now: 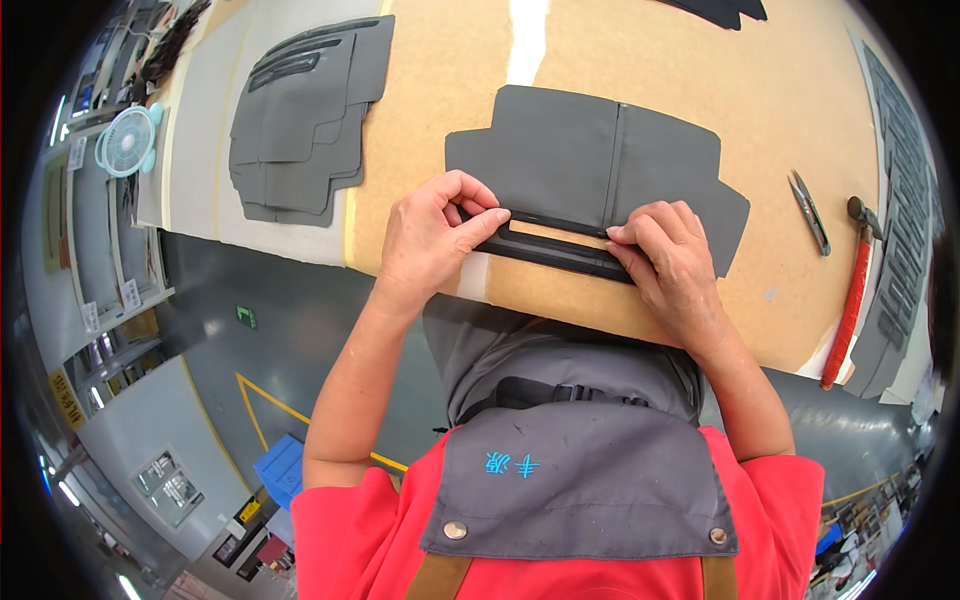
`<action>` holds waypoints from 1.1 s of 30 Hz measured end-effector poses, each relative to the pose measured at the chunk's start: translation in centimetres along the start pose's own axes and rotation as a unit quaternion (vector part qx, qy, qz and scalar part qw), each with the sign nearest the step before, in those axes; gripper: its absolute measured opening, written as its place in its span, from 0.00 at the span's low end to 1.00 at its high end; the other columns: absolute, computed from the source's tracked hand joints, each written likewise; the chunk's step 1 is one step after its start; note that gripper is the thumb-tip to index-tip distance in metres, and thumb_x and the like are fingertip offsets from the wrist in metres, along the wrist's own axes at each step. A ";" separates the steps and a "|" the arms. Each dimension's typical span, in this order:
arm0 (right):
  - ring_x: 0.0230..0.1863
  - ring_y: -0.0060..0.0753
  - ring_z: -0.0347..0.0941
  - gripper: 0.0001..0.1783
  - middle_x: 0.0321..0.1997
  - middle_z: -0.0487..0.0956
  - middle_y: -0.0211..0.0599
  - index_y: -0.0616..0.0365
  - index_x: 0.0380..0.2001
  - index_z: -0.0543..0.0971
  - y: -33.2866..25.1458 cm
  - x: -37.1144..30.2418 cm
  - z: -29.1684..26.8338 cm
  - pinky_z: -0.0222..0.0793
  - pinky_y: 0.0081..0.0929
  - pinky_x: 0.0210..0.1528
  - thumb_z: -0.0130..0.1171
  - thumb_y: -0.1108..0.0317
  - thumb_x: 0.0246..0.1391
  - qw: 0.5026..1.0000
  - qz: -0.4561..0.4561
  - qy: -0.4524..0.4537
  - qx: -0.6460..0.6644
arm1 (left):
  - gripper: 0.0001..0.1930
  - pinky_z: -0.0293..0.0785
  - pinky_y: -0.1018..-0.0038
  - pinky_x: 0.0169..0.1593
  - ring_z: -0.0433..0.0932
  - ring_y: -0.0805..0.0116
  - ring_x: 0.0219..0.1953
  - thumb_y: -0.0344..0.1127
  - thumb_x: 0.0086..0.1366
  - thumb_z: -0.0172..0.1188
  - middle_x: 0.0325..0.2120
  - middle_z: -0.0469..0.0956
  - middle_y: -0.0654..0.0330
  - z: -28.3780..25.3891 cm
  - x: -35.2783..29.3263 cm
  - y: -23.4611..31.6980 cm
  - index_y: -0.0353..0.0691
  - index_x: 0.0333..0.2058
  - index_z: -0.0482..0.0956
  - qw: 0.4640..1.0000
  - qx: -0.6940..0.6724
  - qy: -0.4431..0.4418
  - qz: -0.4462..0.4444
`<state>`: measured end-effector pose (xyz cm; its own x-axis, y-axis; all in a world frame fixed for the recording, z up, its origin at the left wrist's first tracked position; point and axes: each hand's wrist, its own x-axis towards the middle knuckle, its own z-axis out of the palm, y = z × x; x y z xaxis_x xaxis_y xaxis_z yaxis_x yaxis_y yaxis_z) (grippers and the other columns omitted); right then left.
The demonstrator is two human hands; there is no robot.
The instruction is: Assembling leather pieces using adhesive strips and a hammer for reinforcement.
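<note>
A dark grey sheet-material panel (pixel 550 155) with stepped edges and a seam running across it lies flat before me. Along its near side is a long narrow slot, bordered by black strips (pixel 560 252), with the tan tabletop showing through. My left hand (pixel 437 235) pinches the slot's left end between thumb and fingers. At the right end, my right hand (pixel 665 260) is closed with thumb and forefinger on the slot's upper edge. The fingers cover both ends of the slot, so the exact hold there is partly hidden.
A stack of similar grey panels (pixel 300 130) lies on the left. To the right are thread snips (pixel 811 215), a hammer with a red handle (pixel 849 305) and a dark slotted sheet (pixel 900 240). A light blue fan (pixel 128 141) stands beyond the table's left end.
</note>
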<state>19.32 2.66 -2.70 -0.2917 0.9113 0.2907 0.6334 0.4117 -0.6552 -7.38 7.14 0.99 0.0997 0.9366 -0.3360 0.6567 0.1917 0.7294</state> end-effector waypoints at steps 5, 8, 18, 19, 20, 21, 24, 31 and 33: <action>0.38 0.37 0.70 0.09 0.35 0.76 0.29 0.54 0.32 0.79 0.1 -0.2 0.0 0.65 0.34 0.41 0.71 0.73 0.50 1.000 -0.002 0.006 -0.004 | 0.06 0.66 0.84 0.31 0.66 0.85 0.26 0.30 0.61 0.73 0.25 0.77 0.72 -0.1 0.1 0.1 0.38 0.34 0.84 1.000 -0.002 -0.019 -0.008; 0.39 0.37 0.71 0.10 0.36 0.77 0.30 0.55 0.34 0.81 0.0 -0.6 -0.5 0.65 0.34 0.42 0.72 0.72 0.50 1.000 0.000 0.000 -0.005 | 0.05 0.66 0.84 0.32 0.66 0.85 0.27 0.30 0.63 0.71 0.25 0.77 0.71 -0.2 0.2 -0.1 0.37 0.34 0.84 1.000 0.000 -0.025 0.007; 0.56 0.37 0.72 0.38 0.55 0.78 0.32 0.54 0.57 0.78 -0.5 -9.8 -6.8 0.63 0.38 0.59 0.74 0.57 0.39 0.969 -0.095 -0.124 -0.190 | 0.17 0.75 0.75 0.45 0.75 0.74 0.37 0.36 0.62 0.73 0.37 0.80 0.62 0.6 -3.7 -1.6 0.37 0.47 0.82 0.992 -0.023 -0.009 0.121; 0.56 0.37 0.72 0.38 0.55 0.78 0.32 0.54 0.57 0.78 -0.4 -10.9 -7.2 0.63 0.38 0.59 0.74 0.57 0.39 0.968 -0.093 -0.123 -0.196 | 0.17 0.75 0.75 0.45 0.75 0.74 0.37 0.36 0.62 0.73 0.37 0.80 0.62 0.4 -4.8 -1.6 0.37 0.47 0.82 0.992 -0.026 -0.010 0.126; 0.53 0.36 0.74 0.32 0.51 0.79 0.32 0.53 0.53 0.80 -0.4 -12.1 -7.8 0.64 0.37 0.58 0.74 0.63 0.40 0.973 -0.108 -0.110 -0.169 | 0.22 0.74 0.72 0.49 0.76 0.70 0.40 0.38 0.58 0.76 0.40 0.79 0.60 0.2 -5.9 -1.5 0.38 0.49 0.82 0.974 0.040 -0.020 0.222; 0.49 0.36 0.76 0.28 0.48 0.80 0.32 0.53 0.49 0.81 -0.6 -12.1 -8.2 0.65 0.36 0.57 0.74 0.68 0.40 0.978 -0.123 -0.098 -0.139 | 0.26 0.74 0.70 0.53 0.77 0.66 0.44 0.39 0.54 0.79 0.43 0.79 0.58 0.5 -6.6 -1.6 0.39 0.51 0.81 0.944 0.108 -0.028 0.311; 0.40 0.28 0.77 0.11 0.40 0.81 0.31 0.56 0.39 0.82 -3.0 -9.5 -10.2 0.70 0.27 0.49 0.68 0.77 0.52 0.999 0.028 0.002 0.035 | 0.31 0.70 0.65 0.60 0.74 0.58 0.54 0.43 0.50 0.81 0.51 0.76 0.58 1.0 -7.9 -0.4 0.42 0.52 0.81 0.934 0.113 -0.007 0.339; 0.38 0.15 0.77 0.07 0.36 0.82 0.27 0.62 0.42 0.80 0.7 2.4 -15.0 0.73 0.16 0.40 0.64 0.72 0.63 0.942 0.237 0.085 0.223 | 0.19 0.79 0.77 0.51 0.83 0.73 0.44 0.24 0.63 0.70 0.41 0.85 0.60 -0.7 -1.2 4.0 0.32 0.52 0.79 0.965 -0.246 -0.079 0.053; 0.35 0.14 0.80 0.09 0.37 0.85 0.29 0.62 0.44 0.81 4.4 3.8 -14.4 0.75 0.15 0.39 0.63 0.68 0.66 0.897 0.264 0.059 0.350 | 0.18 0.80 0.75 0.52 0.83 0.73 0.44 0.24 0.63 0.70 0.41 0.85 0.58 -0.4 1.3 4.8 0.32 0.51 0.79 0.936 -0.340 -0.069 0.066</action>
<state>31.31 8.03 5.60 0.0203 0.9894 -0.1439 0.0430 -0.1446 -0.9886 -4.37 9.40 4.27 0.2732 0.9270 -0.2569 0.0102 0.2643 0.9644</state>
